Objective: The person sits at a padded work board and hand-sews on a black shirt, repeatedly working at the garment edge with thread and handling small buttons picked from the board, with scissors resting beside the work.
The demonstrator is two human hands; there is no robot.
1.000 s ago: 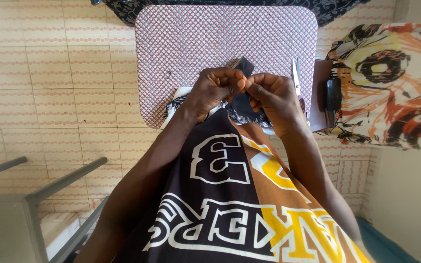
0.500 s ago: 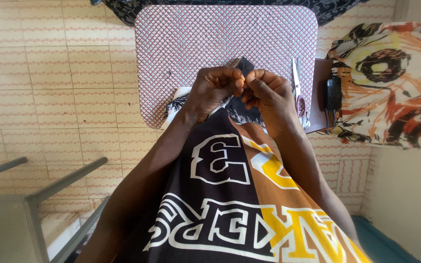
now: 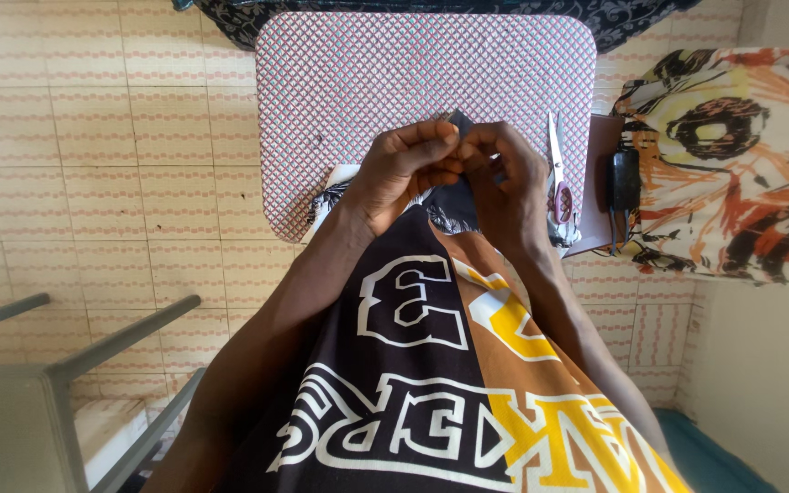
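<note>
Both hands are raised together over the near edge of the padded board (image 3: 367, 64).

- Left hand (image 3: 401, 173): closed, thumb and fingers pinched on the dark fabric piece (image 3: 454, 203). Its fingertips are now seen tilted up toward the fabric's top corner, where half a second earlier they were level with the right hand's.
- Right hand (image 3: 509, 183): closed on the same dark fabric piece, knuckles turned outward. It has rolled over and come closer to the left hand, so the gap between the fingertips has shut and most of the fabric's top corner is now covered.
- Dark fabric piece: held between both hands above the board's near edge, its lower part hanging toward the body; a black-and-white printed cloth (image 3: 335, 187) is draped at the same edge beneath the wrists.
- Judged from the closing grip: fine finger work at the fabric's upper edge is under way; what exactly is pinched cannot be told.
- Scissors (image 3: 556, 169): laid along the board's right edge, untouched.
- Black tool (image 3: 622, 183): laid on the brown surface (image 3: 600, 137) just beside the board's right edge.
- Patterned orange cloth (image 3: 732, 155): bundled at far right.
</note>
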